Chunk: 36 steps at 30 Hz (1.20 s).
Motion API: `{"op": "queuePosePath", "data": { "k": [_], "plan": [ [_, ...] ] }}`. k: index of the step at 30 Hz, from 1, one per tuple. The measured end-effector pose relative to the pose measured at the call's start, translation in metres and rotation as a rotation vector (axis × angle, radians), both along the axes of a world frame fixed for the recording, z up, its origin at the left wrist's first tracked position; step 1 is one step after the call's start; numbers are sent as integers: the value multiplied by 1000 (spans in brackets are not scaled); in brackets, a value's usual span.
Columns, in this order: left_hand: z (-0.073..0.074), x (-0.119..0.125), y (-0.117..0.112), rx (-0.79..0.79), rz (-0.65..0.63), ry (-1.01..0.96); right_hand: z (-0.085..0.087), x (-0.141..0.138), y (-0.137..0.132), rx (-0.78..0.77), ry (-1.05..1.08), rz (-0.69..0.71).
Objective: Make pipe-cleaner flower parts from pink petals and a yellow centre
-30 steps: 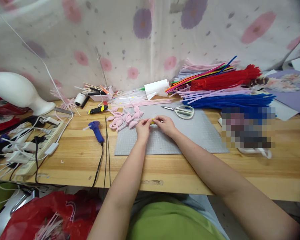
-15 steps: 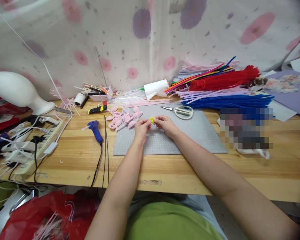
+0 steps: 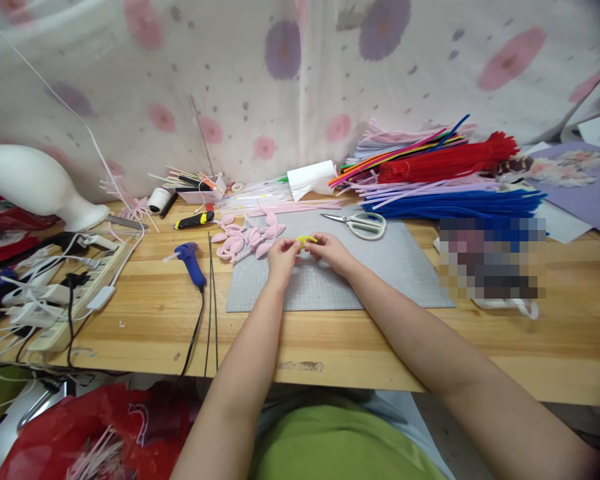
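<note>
Pinching with the left hand at the left side of a short curved yellow chenille stem, and with the right hand at the right side

Holding it between both hands, above the grey cutting mat, near the pink chenille shapes

With thumb and forefinger narrow on each side; cannot tell the contact of the other fingers, too small and partly hidden

Very light, to judge by the look, with soft fuzz outside and probably thin bendable wire inside

Likely not slippery, thanks to the fuzz, and able to keep a bend once given

Hardly fragile in a fall, yet easy to flatten or to kink under too strong a pinch

Better to take hold close to the two ends, with light pressure, leaving the middle of the curve free
</note>
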<state>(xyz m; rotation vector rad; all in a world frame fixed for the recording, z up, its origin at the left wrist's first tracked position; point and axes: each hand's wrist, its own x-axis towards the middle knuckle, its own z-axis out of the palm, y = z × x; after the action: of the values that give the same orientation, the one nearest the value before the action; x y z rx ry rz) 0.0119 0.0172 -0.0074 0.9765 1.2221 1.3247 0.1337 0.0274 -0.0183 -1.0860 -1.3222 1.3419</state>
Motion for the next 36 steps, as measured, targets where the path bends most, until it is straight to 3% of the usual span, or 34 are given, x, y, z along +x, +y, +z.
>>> {"op": "queuePosePath", "data": {
  "k": [5,11,15,19,22,26,36],
  "plan": [
    [-3,-2,2,15,-5,93,-4,-2,3,38,-85,11],
    [1,-2,1,6,-127,47,5,3,-2,7,34,46],
    [-8,-5,4,69,-47,183,2,2,-1,14,-50,29],
    [-16,-8,6,120,25,314,-7,-3,3,74,-209,-90],
    [-18,-6,6,132,-11,303,-10,-4,5,107,-293,-155],
    [-20,-3,8,111,-76,212,-9,-3,5,113,-324,-142],
    [-24,-4,10,95,15,308,-5,-6,4,154,-365,-152]
  ]
}}
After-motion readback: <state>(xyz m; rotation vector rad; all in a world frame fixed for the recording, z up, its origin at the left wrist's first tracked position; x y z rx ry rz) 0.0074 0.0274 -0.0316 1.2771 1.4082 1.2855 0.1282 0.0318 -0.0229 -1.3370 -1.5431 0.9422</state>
